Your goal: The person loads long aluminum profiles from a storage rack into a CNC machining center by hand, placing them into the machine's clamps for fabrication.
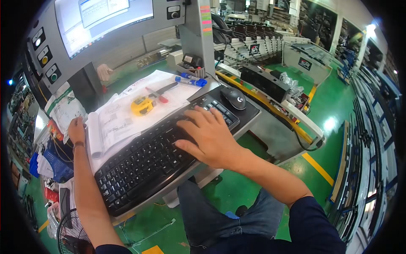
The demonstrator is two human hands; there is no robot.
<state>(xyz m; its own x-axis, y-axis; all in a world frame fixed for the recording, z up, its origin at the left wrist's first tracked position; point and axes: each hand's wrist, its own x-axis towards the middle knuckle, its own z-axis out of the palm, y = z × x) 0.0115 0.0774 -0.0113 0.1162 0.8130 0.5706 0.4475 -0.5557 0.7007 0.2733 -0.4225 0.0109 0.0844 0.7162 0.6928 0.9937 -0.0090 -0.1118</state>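
My right hand [207, 137] is over the right part of a black keyboard [144, 158], fingers spread and holding nothing. A black mouse [233, 98] sits just beyond its fingertips. At the left edge of the papers, my left hand [77, 131] has its fingers curled together; what they hold, if anything, is hidden. Printed drawing sheets [114, 120], rolled at the near left edge, lie behind the keyboard. On them are a yellow tape measure [141, 106] and a red-handled tool with a dark blade [158, 95]. Blue markers [190, 79] lie at the far right of the sheets.
Above the desk is a lit monitor [105, 21] in a grey panel with push buttons [44, 55]. A white bag [65, 108] and a blue basket [59, 158] are at the left. A yellow rail [266, 108] runs along the right; long metal bars [363, 139] are stacked beyond.
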